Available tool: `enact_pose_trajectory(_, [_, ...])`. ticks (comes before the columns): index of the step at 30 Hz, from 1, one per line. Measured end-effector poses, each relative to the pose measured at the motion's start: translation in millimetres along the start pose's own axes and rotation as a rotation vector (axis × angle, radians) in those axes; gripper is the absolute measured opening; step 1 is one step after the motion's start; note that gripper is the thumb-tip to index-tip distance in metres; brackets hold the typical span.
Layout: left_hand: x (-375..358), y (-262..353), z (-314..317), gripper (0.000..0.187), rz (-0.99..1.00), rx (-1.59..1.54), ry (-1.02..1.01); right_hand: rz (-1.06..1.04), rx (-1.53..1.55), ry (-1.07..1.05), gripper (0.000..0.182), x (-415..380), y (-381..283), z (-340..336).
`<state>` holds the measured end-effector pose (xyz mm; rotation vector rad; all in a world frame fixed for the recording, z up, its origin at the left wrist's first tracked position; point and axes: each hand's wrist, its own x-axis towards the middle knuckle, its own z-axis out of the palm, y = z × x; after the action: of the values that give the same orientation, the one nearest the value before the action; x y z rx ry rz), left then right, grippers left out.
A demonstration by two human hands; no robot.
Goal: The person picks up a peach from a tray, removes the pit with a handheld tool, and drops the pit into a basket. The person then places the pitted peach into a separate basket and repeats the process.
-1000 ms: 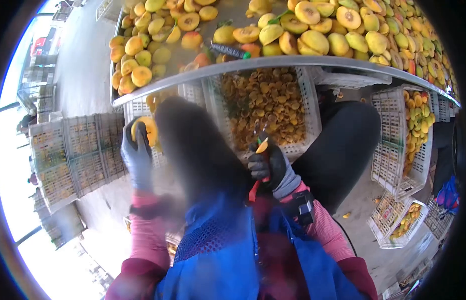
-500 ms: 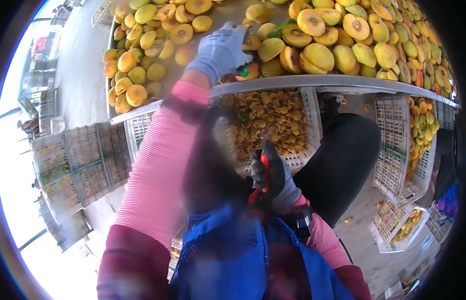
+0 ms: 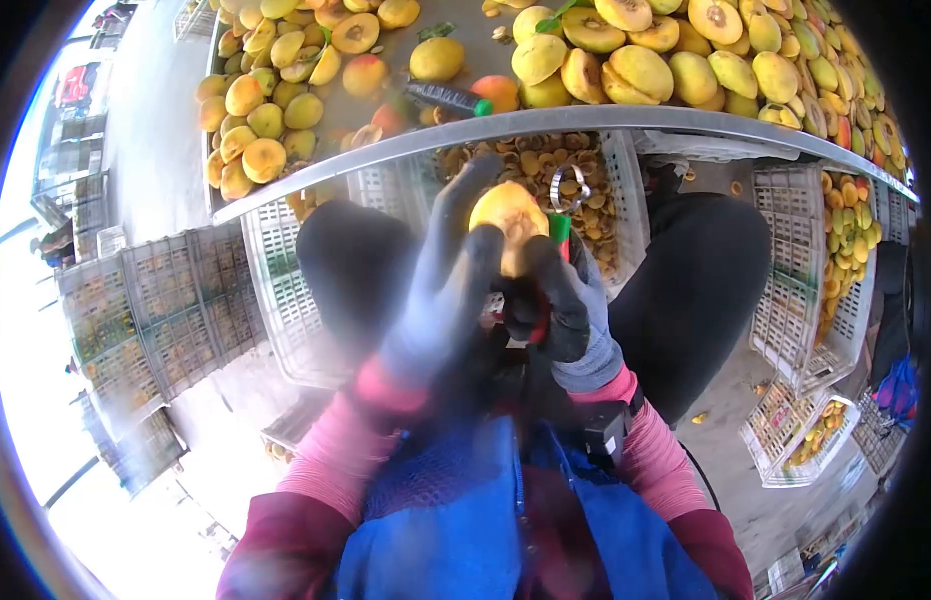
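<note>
You see the scene through a single camera worn on your head, looking forward and steeply down over your own body. Your blue vest (image 3: 435, 525) fills the bottom middle, close to the lens; your left hand (image 3: 435, 270) and right hand (image 3: 575, 310) come up near the centre, between your knees (image 3: 690, 265). Farther forward, the surface (image 3: 470, 50) crosses the top, cut off by the frame. The very wide lens bows its front rail (image 3: 545, 122), takes in crates (image 3: 175, 300) on both sides and blackens the corners.
</note>
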<state>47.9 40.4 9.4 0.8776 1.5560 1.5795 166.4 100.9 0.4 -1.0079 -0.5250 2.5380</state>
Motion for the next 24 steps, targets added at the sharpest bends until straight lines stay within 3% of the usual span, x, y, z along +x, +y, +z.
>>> enact_pose_trajectory(3, [-11,-4,3,0.038,-0.038,0.229,0.112,-0.186,-0.125,-0.046,0.029,12,20,-11])
enact_pose_trajectory(4, [-11,-2,2,0.035,-0.095,0.117,0.150,-0.229,-0.187,-0.061,0.028,12,24,-16])
enact_pose_trajectory(5, [-12,1,1,0.032,-0.148,0.004,0.194,-0.423,-0.608,0.004,0.027,7,18,-13])
enact_pose_trajectory(7, [-14,7,-1,0.031,-0.166,0.016,0.181,-0.777,-1.011,-0.005,0.025,-3,22,-14])
enact_pose_trajectory(8, [-16,8,-2,0.030,-0.178,0.023,0.176,-0.773,-1.076,0.004,0.025,-12,20,-10])
enact_pose_trajectory(10, [-24,-20,-7,0.030,0.066,0.463,0.207,-0.836,-1.213,0.002,0.025,-22,18,-6])
enact_pose_trajectory(12, [-22,-5,8,0.030,-0.037,0.063,0.248,-0.912,-1.329,-0.013,0.028,-22,23,-11])
enact_pose_trajectory(15, [-27,-10,13,0.027,-0.071,0.024,0.304,-0.961,-1.447,-0.050,0.033,-23,38,-22])
enact_pose_trajectory(17, [-31,-9,19,0.026,-0.048,-0.026,0.375,-0.823,-1.400,-0.039,0.034,-27,43,-24])
enact_pose_trajectory(19, [-33,-8,17,0.026,-0.010,0.009,0.312,-0.508,-1.231,0.042,0.034,-34,44,-18])
enact_pose_trajectory(21, [-34,-6,14,0.027,0.023,0.035,0.249,-0.727,-1.167,-0.045,0.028,-26,57,-26])
enact_pose_trajectory(23, [-33,-5,11,0.027,0.042,0.062,0.182,-0.487,-0.854,-0.074,0.025,-28,57,-29])
enact_pose_trajectory(24, [-31,-4,9,0.027,0.050,0.082,0.147,-0.149,-0.571,-0.058,0.025,-37,39,-14])
